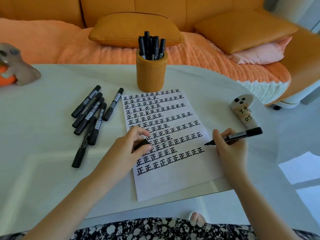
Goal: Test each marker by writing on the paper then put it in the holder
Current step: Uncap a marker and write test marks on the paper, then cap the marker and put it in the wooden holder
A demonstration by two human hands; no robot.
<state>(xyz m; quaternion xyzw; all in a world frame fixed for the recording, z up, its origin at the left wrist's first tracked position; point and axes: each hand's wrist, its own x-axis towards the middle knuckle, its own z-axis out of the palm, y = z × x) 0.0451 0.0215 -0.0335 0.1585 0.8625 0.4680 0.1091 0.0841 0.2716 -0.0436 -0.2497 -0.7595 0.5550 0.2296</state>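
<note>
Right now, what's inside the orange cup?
Black markers stand inside the orange cup, their tops sticking out above the rim. The cup's wall hides their lower ends and the bottom, so I cannot tell what else is there.

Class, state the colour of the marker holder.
The holder is mustard orange, seen best in the head view.

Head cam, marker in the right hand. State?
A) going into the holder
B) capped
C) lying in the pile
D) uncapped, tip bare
D: the marker gripped by the right hand shows a bare tip pointing toward the paper. The left hand holds a short black cap, and the orange holder stands beyond the sheet's far edge.
</note>
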